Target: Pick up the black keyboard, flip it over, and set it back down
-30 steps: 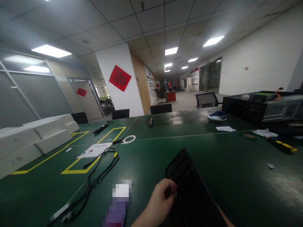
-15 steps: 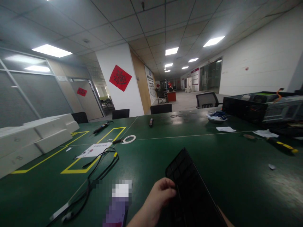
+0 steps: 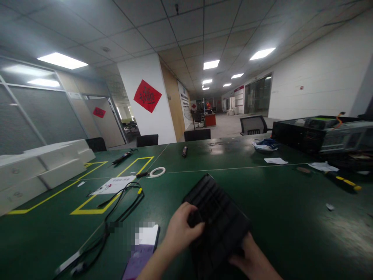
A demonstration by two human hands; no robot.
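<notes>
The black object (image 3: 220, 225) is hiding part of the right fingers (image 3: 237, 260). Frame edges are cutting off the case (image 3: 298, 134), white boxes (image 3: 25, 171) and purple item (image 3: 139, 258). Print on the paper (image 3: 113, 186) is looking too small to read.

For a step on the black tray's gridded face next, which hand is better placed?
Probably left: the left hand has its fingers at the left side of the black tray, over its gridded face. The right hand is at the right edge, seemingly supporting it.
</notes>
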